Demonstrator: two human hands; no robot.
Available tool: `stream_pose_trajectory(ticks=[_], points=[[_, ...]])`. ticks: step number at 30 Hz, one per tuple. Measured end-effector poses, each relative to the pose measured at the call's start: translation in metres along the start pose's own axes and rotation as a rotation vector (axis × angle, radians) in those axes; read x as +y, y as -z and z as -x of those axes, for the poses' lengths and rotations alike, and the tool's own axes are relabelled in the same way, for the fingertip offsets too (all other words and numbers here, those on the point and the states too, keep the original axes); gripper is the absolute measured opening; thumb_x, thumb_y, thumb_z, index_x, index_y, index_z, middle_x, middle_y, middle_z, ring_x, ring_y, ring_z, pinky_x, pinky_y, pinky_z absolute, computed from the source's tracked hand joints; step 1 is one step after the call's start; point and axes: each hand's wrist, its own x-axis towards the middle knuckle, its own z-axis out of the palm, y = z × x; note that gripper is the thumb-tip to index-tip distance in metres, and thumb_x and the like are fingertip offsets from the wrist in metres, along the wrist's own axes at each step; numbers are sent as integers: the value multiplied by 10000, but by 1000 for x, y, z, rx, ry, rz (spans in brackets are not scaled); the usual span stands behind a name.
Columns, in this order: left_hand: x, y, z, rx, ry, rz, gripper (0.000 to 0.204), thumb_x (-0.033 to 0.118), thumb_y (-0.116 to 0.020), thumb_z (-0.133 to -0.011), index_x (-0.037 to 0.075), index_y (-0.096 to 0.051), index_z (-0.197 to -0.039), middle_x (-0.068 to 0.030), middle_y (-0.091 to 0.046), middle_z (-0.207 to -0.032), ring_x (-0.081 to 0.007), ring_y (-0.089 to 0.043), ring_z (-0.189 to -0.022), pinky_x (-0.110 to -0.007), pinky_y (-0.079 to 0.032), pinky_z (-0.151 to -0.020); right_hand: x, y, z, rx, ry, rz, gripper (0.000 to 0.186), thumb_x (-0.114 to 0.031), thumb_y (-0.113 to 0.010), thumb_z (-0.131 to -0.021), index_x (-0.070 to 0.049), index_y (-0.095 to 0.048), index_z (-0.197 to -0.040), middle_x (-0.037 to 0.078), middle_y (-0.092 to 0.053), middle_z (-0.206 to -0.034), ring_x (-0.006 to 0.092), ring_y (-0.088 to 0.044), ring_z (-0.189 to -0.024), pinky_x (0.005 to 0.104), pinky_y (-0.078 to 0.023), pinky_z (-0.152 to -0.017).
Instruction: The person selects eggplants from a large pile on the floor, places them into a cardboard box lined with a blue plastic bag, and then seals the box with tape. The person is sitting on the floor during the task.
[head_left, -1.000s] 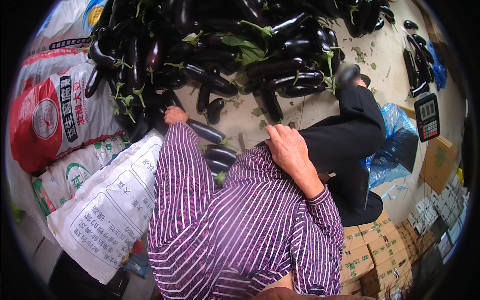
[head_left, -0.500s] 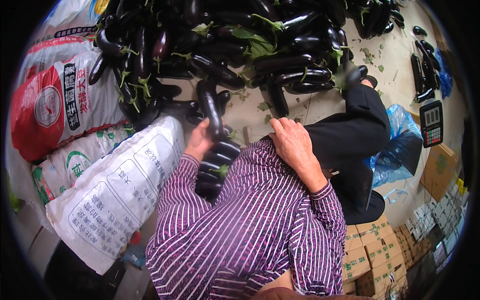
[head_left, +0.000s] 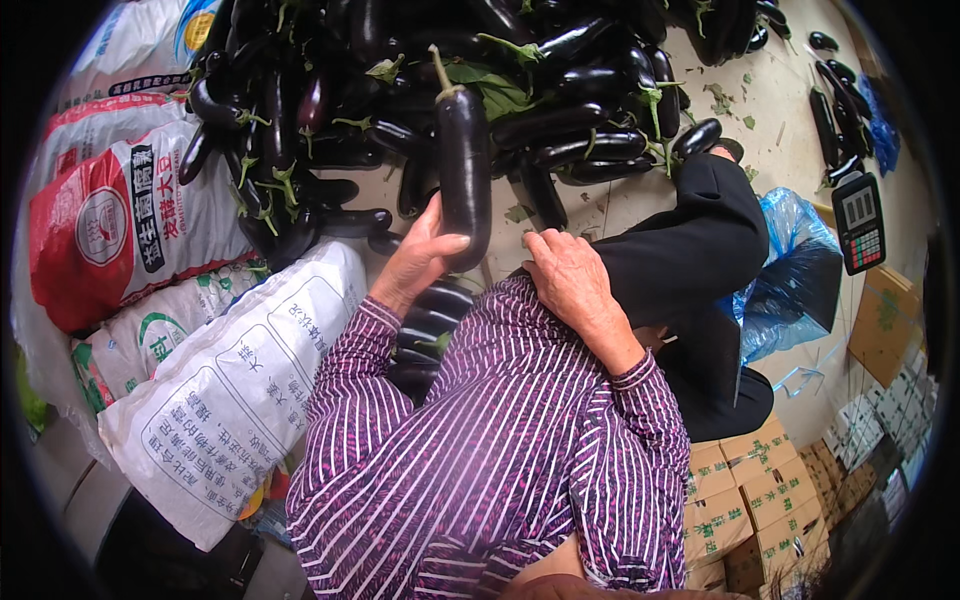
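My left hand [head_left: 413, 262] is closed round the lower end of a dark purple eggplant [head_left: 463, 170]. It stands nearly upright in the view, with its green stem pointing away from me. My right hand [head_left: 574, 278] lies on my bent black-trousered leg, fingers relaxed and holding nothing. Beneath my left wrist, several glossy eggplants [head_left: 432, 322] lie side by side, partly hidden by my striped sleeve. Beyond both hands spreads a large heap of eggplants [head_left: 590, 148] with green stems and some leaves.
Printed plastic sacks [head_left: 235, 400] are stacked at my left. To the right are a blue plastic bag [head_left: 790, 285], a digital scale display [head_left: 860, 222] and cardboard boxes [head_left: 750, 500]. Another group of eggplants [head_left: 826, 125] lies at the far right; leaf scraps litter the floor.
My left hand has lifted the eggplant a little and turned it, so its stem now shows at the far end. My right hand stays on the leg.
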Motion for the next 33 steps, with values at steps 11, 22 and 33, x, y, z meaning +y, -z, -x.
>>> stream_pose_trajectory(ticks=[11,22,33], points=[[57,-87,-90,-168,-467,-245,862,136,-713,-888,-20,-238,-1590,-134,-397,-1564,-208,-406,-1427,-329,-332,-1180,-1,4,4,127,-17,-162,360,-129,-724,-847,-42,-605,-1175,139,-619,-1037,345,-636,-954,448,-531,-821],[-14,160,-34,896,-519,-1340,370,149,-727,-811,35,-687,-1161,-158,-685,-1120,-331,-652,-1063,-401,-522,-956,-5,1,-1,11,-1,1,338,-157,-730,-857,-69,-615,-1162,113,-641,-1005,316,-642,-957,433,-513,-822],[-3,311,26,1057,176,-2052,556,126,-833,-698,126,-602,-1203,-143,-542,-1176,-372,-521,-1153,-495,-527,-900,-7,1,-4,-64,-29,95,346,-174,-721,-868,-74,-611,-1181,118,-642,-998,320,-640,-962,428,-503,-840]])
